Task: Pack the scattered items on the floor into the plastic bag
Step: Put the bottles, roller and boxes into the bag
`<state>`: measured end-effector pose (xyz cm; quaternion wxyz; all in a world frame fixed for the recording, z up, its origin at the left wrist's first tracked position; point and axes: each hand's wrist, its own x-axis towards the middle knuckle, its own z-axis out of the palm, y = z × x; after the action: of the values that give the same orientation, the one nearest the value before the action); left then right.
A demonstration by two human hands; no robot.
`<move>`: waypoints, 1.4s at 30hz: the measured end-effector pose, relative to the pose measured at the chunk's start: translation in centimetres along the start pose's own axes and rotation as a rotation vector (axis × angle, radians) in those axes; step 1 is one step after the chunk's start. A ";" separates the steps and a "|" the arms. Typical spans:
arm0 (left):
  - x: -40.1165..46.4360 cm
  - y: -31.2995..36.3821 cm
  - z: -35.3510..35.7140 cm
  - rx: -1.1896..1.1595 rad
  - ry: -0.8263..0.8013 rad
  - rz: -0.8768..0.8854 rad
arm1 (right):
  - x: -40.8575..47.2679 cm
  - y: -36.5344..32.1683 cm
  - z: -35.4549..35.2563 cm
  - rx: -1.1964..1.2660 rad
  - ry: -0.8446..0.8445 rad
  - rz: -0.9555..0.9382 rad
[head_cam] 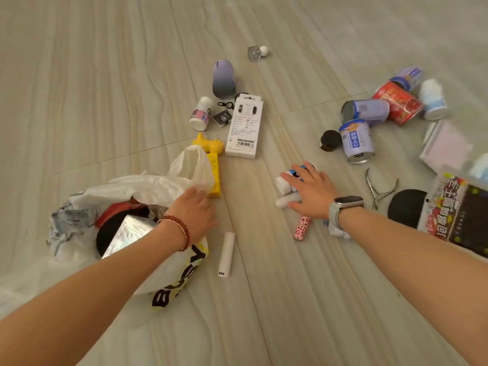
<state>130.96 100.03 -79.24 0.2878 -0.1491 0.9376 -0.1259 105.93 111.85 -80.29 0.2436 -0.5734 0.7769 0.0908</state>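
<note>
**Bag held open on the floor, right hand spread over small items**

The crumpled white plastic bag [148, 188] with black lettering on a yellow patch lies on the pale striped floor [290, 299], towards its left side, mouth open upward. Inside it show a silver foil packet [126, 233], something round and black and something red. The left hand [194, 212], a red bead bracelet on its wrist, rests at the bag's near rim with fingers curled onto the plastic; whether they pinch it cannot be told. A yellow plastic toy [212, 159] lies touching the bag's far flap, and a white cylindrical tube [226, 254] lies just beside the bag's right edge.

The right hand [310, 192], a grey-strapped watch on its wrist, is spread flat with straight fingers over a small white and blue toy [287, 180] and a short white tube [285, 201], gripping nothing. A pink patterned tube [302, 228] lies just beside that wrist.

Farther off, a white flat retail box [244, 125], a white pill bottle [200, 113] and a lilac bottle [223, 77] sit near mid-floor. Towards the right edge lie several tins [356, 141], metal nippers [377, 188] and a dark printed packet [459, 215].
</note>
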 end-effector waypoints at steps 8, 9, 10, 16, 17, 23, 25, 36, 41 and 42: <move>0.5 4.1 -0.1 -0.304 0.104 -0.137 | 1.4 -0.4 -0.3 0.055 0.092 0.099; 0.4 5.2 -0.3 -0.308 0.087 -0.164 | 1.4 -0.6 -0.1 0.067 0.099 0.107; 0.4 6.2 -0.1 -0.334 0.097 -0.182 | 1.6 -0.7 0.2 0.080 0.098 0.115; -0.7 7.4 1.0 -0.448 0.450 -0.163 | 1.3 -1.5 -0.1 0.070 0.196 0.154; -1.1 7.4 0.6 -0.558 0.518 -0.151 | 0.9 -1.9 -0.1 0.124 0.271 0.157; -6.8 4.2 -3.4 -1.375 0.817 -0.433 | -2.5 -6.9 -3.1 0.879 0.681 0.049; -8.7 1.8 -2.8 -1.357 0.847 -0.654 | -3.7 -9.7 -4.6 0.939 0.633 -0.055; -13.4 -5.0 5.0 -1.033 0.370 -0.988 | -2.6 -23.3 -3.7 0.148 0.200 -0.233; -13.4 -2.9 5.2 -1.009 0.472 -0.801 | -3.1 -22.6 -2.7 0.166 0.092 -0.389; -13.3 -2.7 4.8 -1.003 0.513 -0.779 | -3.5 -21.7 -2.4 0.209 0.077 -0.415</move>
<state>144.82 101.47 -75.58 -0.1137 -0.5560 0.7992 0.1979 126.37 106.72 -73.47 0.2854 -0.6955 0.6563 -0.0643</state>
